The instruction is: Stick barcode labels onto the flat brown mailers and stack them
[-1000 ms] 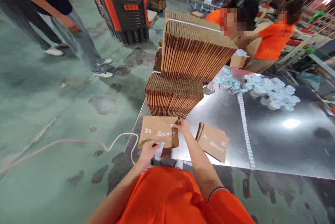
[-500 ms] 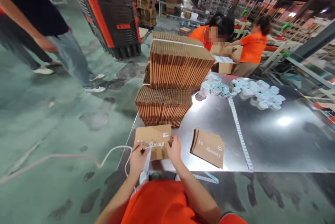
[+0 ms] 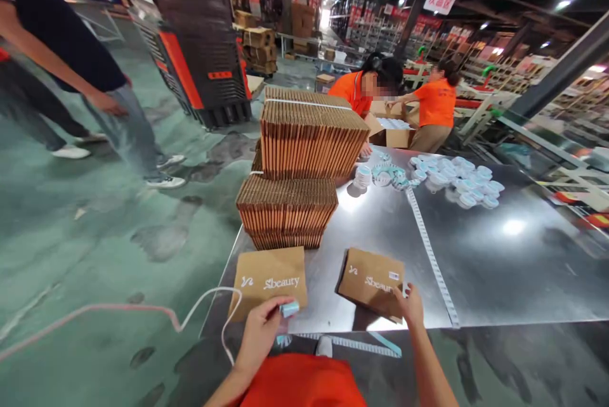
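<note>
My left hand [image 3: 262, 326] pinches a pale blue strip of label backing [image 3: 289, 309] just over the near edge of a flat brown carton [image 3: 271, 266]. That carton has white "Sbeauty" lettering and shows no sticker. To the right, my right hand [image 3: 411, 307] has its fingers at the right edge of another flat carton [image 3: 368, 277], the top one of a small pile. A small white label [image 3: 394, 276] sits near this carton's upper right corner. Where the fingers meet the cardboard is partly hidden.
Tall bundles of flat cartons [image 3: 290, 210] stand behind. Label rolls [image 3: 469, 182] and a loose label strip [image 3: 431, 255] lie on the metal table [image 3: 476, 274]. A pale cable [image 3: 204, 296] hangs at left. Two co-workers in orange shirts stand beyond; other people are at far left.
My right hand has moved right, from the left carton to the pile, where a labelled carton now lies on top. The left carton now shows no label. My left hand has shifted slightly right and nearer.
</note>
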The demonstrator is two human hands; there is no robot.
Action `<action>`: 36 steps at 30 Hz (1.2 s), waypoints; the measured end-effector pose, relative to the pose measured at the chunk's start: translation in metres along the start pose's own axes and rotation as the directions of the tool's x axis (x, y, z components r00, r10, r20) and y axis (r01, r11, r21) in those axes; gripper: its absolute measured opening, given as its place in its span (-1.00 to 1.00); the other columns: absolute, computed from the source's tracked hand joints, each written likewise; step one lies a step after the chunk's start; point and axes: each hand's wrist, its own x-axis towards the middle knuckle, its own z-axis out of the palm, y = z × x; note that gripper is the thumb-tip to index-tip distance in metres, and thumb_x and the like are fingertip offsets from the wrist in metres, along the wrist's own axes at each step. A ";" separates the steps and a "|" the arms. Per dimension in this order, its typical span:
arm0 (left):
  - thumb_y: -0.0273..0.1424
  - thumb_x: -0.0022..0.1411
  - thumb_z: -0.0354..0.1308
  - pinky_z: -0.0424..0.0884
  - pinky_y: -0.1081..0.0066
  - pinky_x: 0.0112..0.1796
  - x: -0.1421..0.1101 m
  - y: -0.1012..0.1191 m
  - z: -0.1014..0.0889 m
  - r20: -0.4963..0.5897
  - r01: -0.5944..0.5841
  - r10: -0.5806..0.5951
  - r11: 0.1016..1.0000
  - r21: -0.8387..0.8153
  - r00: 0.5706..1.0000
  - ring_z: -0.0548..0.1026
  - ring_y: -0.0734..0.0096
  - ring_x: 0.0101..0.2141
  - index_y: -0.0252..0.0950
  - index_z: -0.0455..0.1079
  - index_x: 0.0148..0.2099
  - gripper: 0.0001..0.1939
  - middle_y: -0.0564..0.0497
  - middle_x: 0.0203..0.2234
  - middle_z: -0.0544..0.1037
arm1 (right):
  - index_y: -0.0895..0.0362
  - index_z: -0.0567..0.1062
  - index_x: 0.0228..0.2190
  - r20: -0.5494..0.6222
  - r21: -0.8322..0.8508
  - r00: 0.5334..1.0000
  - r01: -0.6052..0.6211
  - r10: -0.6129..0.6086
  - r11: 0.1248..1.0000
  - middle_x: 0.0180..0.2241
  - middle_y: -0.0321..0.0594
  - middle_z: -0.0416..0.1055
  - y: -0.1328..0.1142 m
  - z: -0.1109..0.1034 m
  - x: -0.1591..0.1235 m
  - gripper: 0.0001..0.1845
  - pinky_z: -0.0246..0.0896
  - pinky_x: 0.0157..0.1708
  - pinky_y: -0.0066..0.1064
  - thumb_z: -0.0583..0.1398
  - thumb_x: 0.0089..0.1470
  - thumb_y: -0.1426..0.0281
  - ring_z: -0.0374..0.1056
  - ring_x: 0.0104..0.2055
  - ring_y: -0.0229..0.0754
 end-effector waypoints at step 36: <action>-0.08 0.12 0.04 0.11 0.47 -0.55 -0.002 -0.014 -0.013 -0.046 -0.037 0.059 0.927 0.374 0.997 0.21 0.50 -0.64 -0.26 0.24 -0.66 -0.55 0.15 -0.77 0.26 | 0.14 0.47 -0.44 0.650 0.416 0.672 0.077 -0.355 0.906 -0.52 -0.31 0.39 -0.128 0.119 -0.182 -0.77 0.17 -0.43 -0.48 0.17 0.03 0.22 0.28 -0.47 -0.27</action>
